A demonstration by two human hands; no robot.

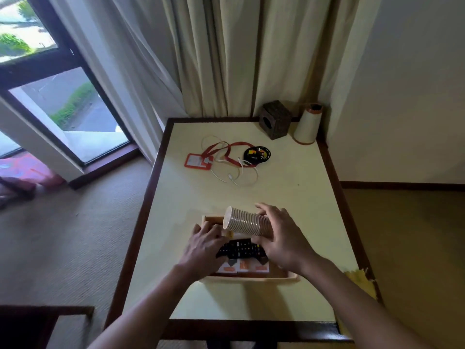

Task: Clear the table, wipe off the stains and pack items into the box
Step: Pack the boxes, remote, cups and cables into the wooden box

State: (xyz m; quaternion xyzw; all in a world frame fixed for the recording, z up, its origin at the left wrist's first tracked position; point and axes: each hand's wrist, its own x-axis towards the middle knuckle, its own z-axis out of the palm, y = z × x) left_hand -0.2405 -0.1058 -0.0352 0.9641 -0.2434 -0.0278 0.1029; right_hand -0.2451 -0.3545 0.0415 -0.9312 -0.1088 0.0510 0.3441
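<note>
Over the box, the right hand grips a sideways cup stack at its ten o'clock; the left hand, at the stack's seven o'clock, has an unclear grip.

Cream curtains far side, daylight from a dark-framed window on the left. Beige carpet under the table, white wall right.

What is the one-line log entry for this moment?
packing | right hand holds cup stack over box | left hand touches remote in box | on table: badge, white cable, black cable
</note>
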